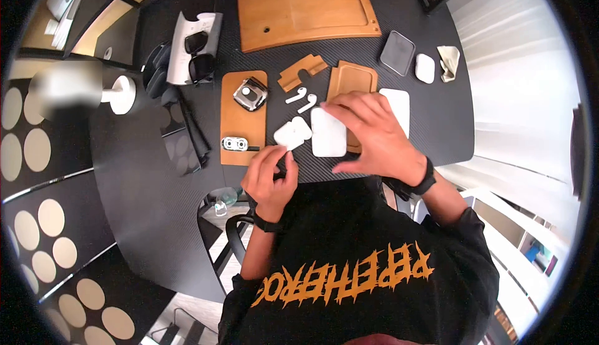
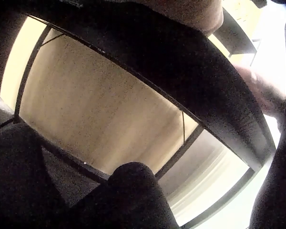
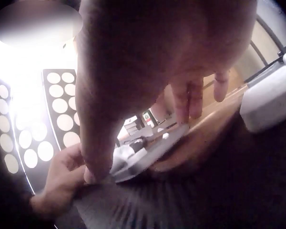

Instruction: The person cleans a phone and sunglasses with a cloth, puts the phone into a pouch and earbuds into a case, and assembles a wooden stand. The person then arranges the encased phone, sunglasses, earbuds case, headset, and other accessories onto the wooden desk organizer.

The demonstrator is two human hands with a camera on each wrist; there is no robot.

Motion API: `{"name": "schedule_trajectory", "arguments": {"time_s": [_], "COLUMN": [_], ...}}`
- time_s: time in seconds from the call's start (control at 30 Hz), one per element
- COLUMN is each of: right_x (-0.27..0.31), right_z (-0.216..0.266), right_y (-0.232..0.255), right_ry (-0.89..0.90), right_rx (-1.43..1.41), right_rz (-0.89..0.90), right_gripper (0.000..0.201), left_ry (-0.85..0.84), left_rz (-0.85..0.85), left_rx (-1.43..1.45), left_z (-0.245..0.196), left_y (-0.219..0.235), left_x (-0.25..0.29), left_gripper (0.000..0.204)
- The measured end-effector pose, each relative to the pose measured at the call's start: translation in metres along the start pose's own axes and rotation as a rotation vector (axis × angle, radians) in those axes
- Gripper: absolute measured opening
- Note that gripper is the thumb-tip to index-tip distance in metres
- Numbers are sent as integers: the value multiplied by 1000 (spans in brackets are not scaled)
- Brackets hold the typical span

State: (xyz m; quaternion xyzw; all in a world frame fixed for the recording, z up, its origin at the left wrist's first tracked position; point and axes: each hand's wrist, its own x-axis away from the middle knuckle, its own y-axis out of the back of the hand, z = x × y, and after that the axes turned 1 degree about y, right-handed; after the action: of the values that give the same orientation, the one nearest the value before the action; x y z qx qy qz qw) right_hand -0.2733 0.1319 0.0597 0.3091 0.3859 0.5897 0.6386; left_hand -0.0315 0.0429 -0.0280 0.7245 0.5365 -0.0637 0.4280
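Over the desk in the head view, my right hand spreads around a white rounded rectangular tray. Its fingertips are at the tray's top corner, and its thumb is just below the bottom edge. A tan rounded holder lies partly under that hand. The right wrist view shows the tray between thumb and fingers. My left hand has loosely bent fingers right at the lower edge of an open white earbud case. Two white earbuds lie above the case. The left wrist view shows neither hand's work.
A tan mat on the left bears a dark-cased gadget and a small two-lens item. Behind are sunglasses in a white case, a cut tan piece and a large tan case. A grey tray and cloth lie right.
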Motion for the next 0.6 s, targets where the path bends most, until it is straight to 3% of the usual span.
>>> {"name": "schedule_trajectory", "arguments": {"time_s": [0.23, 0.33, 0.4, 0.53, 0.6], "right_x": [2, 3, 8, 46, 70], "right_z": [-3, -5, -14, -44, -49], "right_y": [-15, -9, 7, 48, 60], "right_ry": [-26, -54, -54, -207, -412], "right_rx": [-6, -45, -126, 26, 125], "right_rz": [-83, -72, -166, -368, -379], "right_gripper": [91, 89, 90, 94, 94], "left_ry": [15, 2, 4, 20, 20], "left_rz": [-11, -7, -7, -17, -18], "left_rx": [-18, -4, 1, 7, 10], "left_z": [1, 3, 1, 3, 4], "left_y": [0, -1, 0, 1, 1], "left_x": [0, 2, 1, 0, 0], "left_gripper": [21, 22, 22, 20, 20]}}
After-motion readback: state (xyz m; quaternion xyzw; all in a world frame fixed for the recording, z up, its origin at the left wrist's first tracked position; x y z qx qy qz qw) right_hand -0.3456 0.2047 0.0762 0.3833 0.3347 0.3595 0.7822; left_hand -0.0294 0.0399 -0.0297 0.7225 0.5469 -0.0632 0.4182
